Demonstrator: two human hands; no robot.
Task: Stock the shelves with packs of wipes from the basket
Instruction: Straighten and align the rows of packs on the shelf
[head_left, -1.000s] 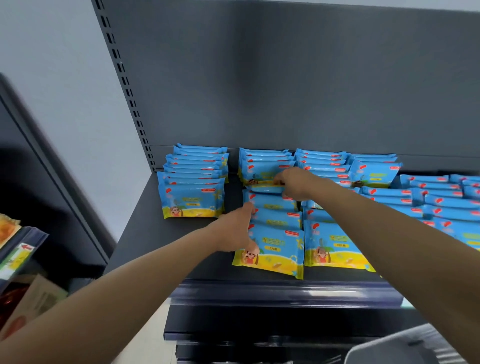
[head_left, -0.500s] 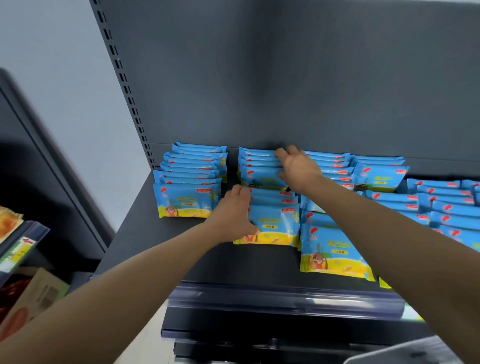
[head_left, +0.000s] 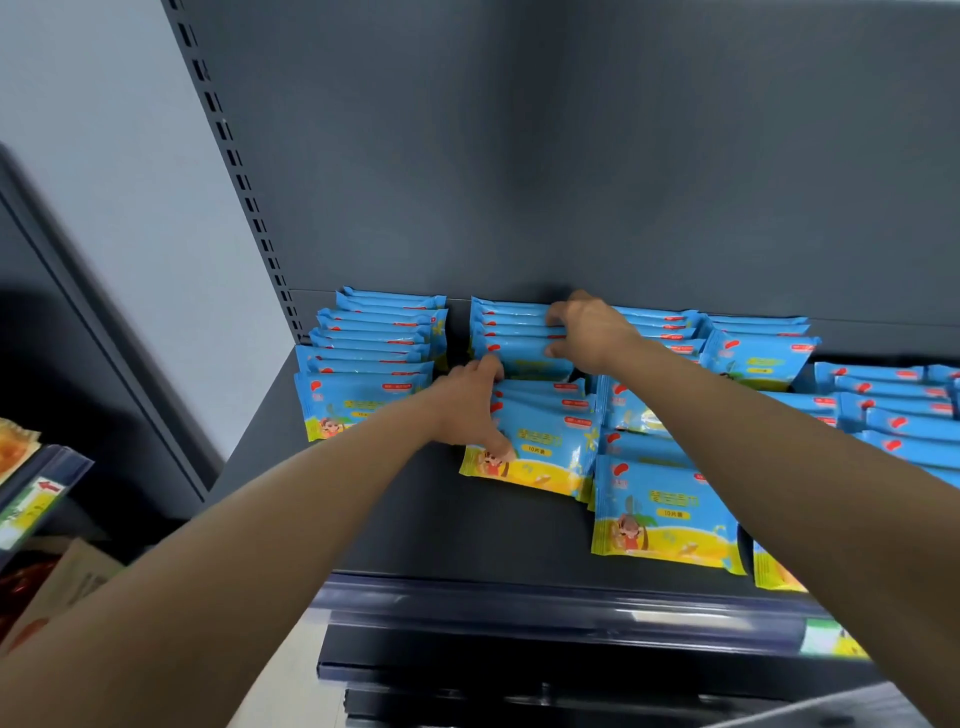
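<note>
On the shelf (head_left: 415, 519), left hand (head_left: 465, 410) grip pinches the front pack (head_left: 545, 452); right hand (head_left: 589, 332) grip curls round the back stack (head_left: 511, 338).

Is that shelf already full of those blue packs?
Partly full: rows of blue packs cover the back, but bare shelf shows in front.

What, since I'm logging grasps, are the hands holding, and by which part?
The right hand grips the rear packs at their right ends; the left hand holds the front packs by their left edge.
</note>
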